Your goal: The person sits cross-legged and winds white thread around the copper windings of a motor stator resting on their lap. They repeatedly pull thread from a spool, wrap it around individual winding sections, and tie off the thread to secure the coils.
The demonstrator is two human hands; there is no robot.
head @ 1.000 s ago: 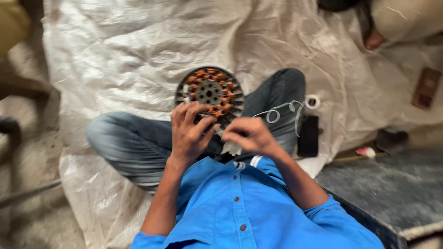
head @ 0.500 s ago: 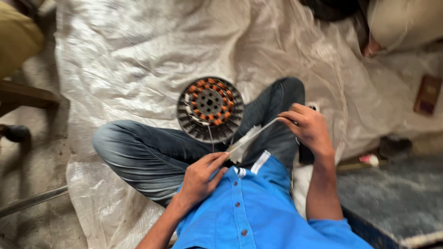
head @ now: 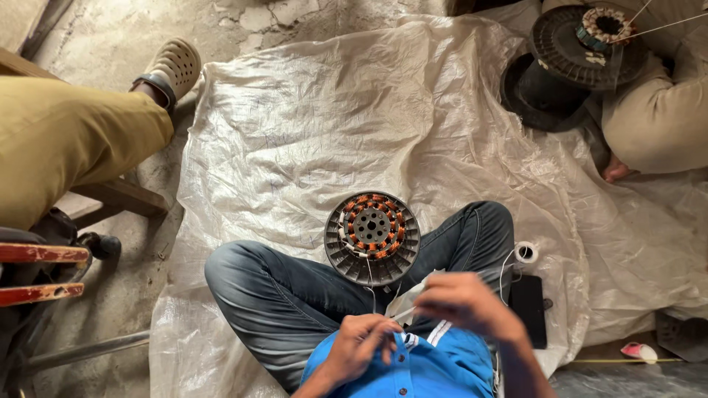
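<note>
Right hand has dropped beside left hand (near chest).

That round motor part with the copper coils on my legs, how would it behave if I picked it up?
The round motor part looks metal-cored and packed with copper windings, so probably heavy for its size and stiff. Thin wires trail from it toward your left hand, so they could snag. Lying flat, it seems unlikely to roll.

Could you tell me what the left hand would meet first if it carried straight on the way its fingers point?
Probably the right hand: the left hand points up and right toward it, though depth is unclear.
</note>
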